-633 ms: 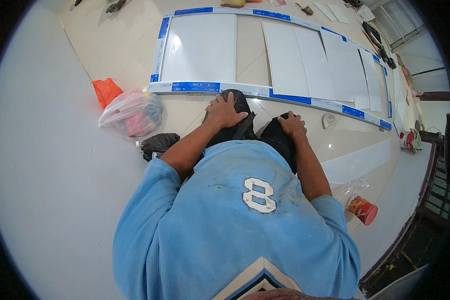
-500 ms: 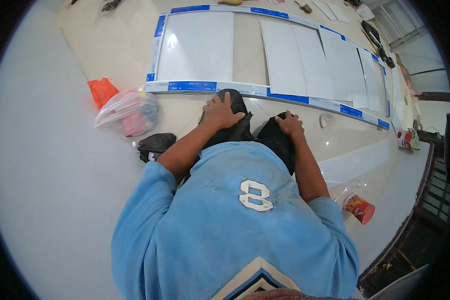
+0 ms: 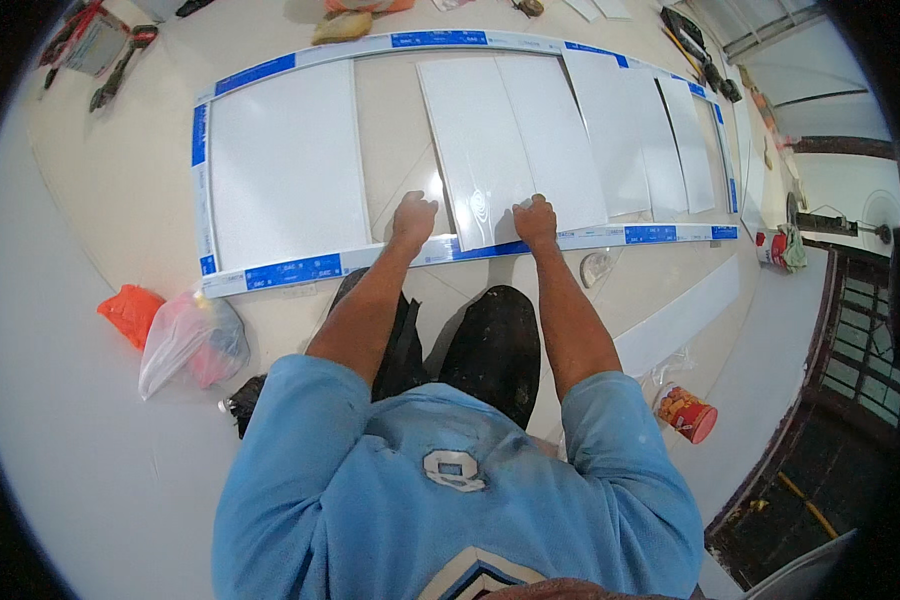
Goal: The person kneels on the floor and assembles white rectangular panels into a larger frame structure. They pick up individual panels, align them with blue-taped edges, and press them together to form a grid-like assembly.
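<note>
"White, that panel (image 3: 473,140) in the head view. How would you handle it well?"

"I'd judge it thin, so keep both sides level and avoid scraping the frame (image 3: 293,272) or the neighbouring sheet (image 3: 553,125)."

"Where does it lie from the hands?"

"Between them, near edge lapping over the frame's near bar. The right hand (image 3: 536,221) looks closed on its right edge; the left hand (image 3: 414,217) is curled just beside the left edge, whether gripping I can't tell."
</note>
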The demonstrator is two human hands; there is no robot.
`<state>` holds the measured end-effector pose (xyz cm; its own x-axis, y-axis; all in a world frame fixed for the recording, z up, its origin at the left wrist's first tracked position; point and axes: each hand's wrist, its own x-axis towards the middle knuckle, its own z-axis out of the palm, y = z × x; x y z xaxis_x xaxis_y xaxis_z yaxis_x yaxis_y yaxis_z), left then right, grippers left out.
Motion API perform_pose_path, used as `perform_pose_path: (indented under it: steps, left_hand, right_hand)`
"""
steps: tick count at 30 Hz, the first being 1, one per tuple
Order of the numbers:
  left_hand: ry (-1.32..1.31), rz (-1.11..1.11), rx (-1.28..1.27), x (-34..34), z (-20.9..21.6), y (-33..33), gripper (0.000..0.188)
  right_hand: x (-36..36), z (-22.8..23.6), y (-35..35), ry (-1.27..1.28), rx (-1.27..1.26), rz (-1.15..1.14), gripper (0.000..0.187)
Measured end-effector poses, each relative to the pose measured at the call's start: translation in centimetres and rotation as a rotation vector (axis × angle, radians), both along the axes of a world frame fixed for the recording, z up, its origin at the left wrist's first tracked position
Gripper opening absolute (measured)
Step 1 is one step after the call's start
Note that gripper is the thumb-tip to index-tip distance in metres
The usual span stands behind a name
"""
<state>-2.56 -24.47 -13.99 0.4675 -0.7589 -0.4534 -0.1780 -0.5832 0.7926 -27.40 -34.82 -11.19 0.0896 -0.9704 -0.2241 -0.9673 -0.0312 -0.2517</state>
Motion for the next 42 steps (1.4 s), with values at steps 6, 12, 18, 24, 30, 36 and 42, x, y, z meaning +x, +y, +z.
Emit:
perform_pose_path:
  steps: [6, 12, 18, 24, 30, 36, 42]
  left_hand:
    - [0.780, 0.286, 0.043, -3.9, -6.3, -4.2, 0.017]
    - [0.204, 0.291, -0.076, -4.2, -5.2, -3.9, 0.032]
    - [-0.201, 0.172, 0.005, -1.6, -0.8, -4.4, 0.035]
    - [-0.022, 0.165, -0.011, 1.5, 2.7, -1.7, 0.035]
    - [-0.077, 0.149, -0.028, 2.5, 3.7, 0.0, 0.034]
    - [-0.074, 0.156, -0.026, 2.2, 1.1, -1.6, 0.033]
    - [-0.026, 0.186, -0.099, 1.3, -2.6, -2.9, 0.034]
  right_hand:
    - [-0.5, -1.5, -1.2, -0.016, -0.050, -0.029, 0.044]
    - [3.7, -2.5, -2.0, -0.114, -0.068, 0.529, 0.067]
    - [6.6, -1.4, -8.4, -0.060, -0.016, 0.457, 0.078]
    - [8.2, 2.1, -3.6, -0.150, 0.055, 0.820, 0.084]
    - [9.6, 0.5, -10.3, -0.061, 0.063, 0.042, 0.081]
    - [10.6, -0.7, -8.9, -0.414, 0.164, -0.336, 0.069]
    - [9.8, -4.2, -11.5, -0.537, 0.111, -0.338, 0.063]
